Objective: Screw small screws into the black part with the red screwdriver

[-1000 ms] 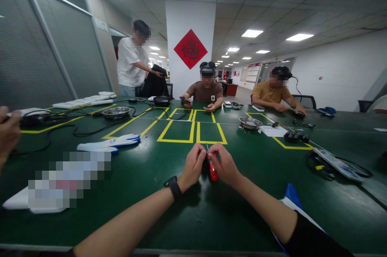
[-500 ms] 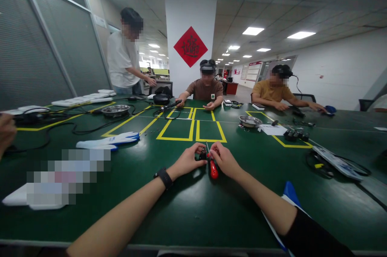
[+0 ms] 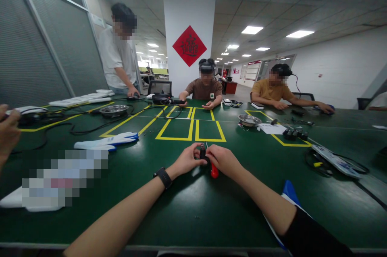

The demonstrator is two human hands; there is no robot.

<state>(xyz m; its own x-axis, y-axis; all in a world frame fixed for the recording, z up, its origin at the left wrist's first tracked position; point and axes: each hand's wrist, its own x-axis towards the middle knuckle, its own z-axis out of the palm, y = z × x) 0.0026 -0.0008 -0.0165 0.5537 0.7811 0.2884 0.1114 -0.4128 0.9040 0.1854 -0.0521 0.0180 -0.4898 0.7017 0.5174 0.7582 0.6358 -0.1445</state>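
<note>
In the head view, my left hand (image 3: pixel 188 160) curls its thumb and fingers around a small upright black cylindrical part (image 3: pixel 202 153) with a metal-looking top. My right hand (image 3: pixel 223 160) is closed in a pinch against the right side of that part. Whatever its fingertips grip is hidden. A screwdriver (image 3: pixel 214 171) with a red handle lies on the green table under my right hand. Its thin shaft shows beyond my knuckles, and my hand covers the middle of it.
White-and-blue gloves (image 3: pixel 110 141) lie left, another glove (image 3: pixel 289 194) under my right forearm. Metal bowls (image 3: pixel 249 120) (image 3: pixel 114 110), black parts (image 3: pixel 294 133), a power strip (image 3: pixel 334 161) and cables surround the yellow tape frames (image 3: pixel 173 138). Co-workers are around the table; one person's hand (image 3: pixel 9 130) enters at left.
The black part now stands more upright in my left hand. My right hand has shifted left over the screwdriver, covering more of it. The standing person has leaned down to the table.
</note>
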